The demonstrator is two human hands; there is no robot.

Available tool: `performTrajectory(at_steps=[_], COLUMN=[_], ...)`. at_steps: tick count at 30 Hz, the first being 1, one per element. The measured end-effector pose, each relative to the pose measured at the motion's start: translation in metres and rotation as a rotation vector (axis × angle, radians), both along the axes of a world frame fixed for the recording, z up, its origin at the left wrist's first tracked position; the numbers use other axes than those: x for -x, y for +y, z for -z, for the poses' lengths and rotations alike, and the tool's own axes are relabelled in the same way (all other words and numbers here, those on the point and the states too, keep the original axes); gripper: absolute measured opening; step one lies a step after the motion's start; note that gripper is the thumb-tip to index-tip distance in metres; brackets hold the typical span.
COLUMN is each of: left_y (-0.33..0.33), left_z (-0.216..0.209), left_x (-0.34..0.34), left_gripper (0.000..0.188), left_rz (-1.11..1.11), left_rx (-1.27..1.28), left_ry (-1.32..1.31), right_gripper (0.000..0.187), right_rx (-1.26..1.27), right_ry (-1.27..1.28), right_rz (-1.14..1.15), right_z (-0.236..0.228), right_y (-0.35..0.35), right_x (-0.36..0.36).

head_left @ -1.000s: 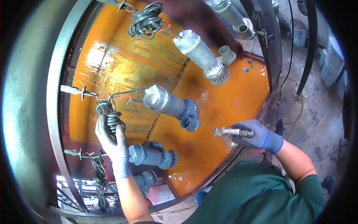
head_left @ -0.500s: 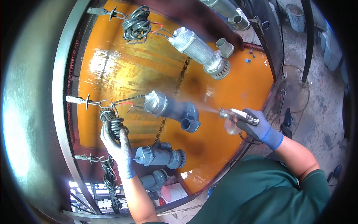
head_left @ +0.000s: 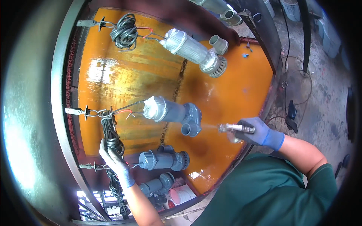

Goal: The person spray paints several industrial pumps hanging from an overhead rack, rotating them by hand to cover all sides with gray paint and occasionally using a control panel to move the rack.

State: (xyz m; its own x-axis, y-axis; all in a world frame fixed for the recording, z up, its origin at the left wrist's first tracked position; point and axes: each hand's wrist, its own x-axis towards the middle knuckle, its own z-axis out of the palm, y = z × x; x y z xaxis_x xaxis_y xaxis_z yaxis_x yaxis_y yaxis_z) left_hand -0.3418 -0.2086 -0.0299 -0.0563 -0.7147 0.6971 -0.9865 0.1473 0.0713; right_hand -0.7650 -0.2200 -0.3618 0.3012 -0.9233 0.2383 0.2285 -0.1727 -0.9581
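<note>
In my gloved right hand [head_left: 260, 132] is a spray gun [head_left: 236, 128], my fingers closed round its body. A thin mist leaves its nozzle leftward, at the outlet elbow of a blue-grey submersible pump [head_left: 171, 111]. That pump's left end is wrapped in silvery film. From it, a black lead runs to a coiled cable [head_left: 111, 132], which hangs by a hook [head_left: 87, 112] on the left. My gloved left hand [head_left: 115, 164] is closed round the lower end of this coil; some of its fingers are hidden behind the cable.
A paler grey pump [head_left: 190, 49] hangs farther away with its own cable coil [head_left: 125, 32]. Nearer hang two more blue-grey pumps [head_left: 162, 159]. Behind them curves an orange-coated panel [head_left: 222, 94], with a metal frame [head_left: 56, 94] at left. A hose lies on the concrete floor [head_left: 320, 101].
My left hand has gone lower on the cable coil, which now hangs longer. The spray gun has come nearer to me and slightly left, and its mist now meets the pump's outlet end.
</note>
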Motion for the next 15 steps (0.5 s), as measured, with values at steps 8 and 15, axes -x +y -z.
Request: performTrajectory(at_steps=[8,15], left_y=[0.002,-0.009], left_z=[-0.003,-0.003], left_x=[-0.032,-0.042], left_gripper=[0.043,0.043], left_rz=[-0.109,-0.187], left_rx=[0.079,0.058], left_ry=[0.012,0.084], right_gripper=[0.022,0.021], right_rx=[-0.026,-0.093], right_ry=[0.044,0.131], right_rz=[0.012,0.077], right_z=[0.027,0.043], right_y=[0.006,0.001], right_x=[0.004,0.012])
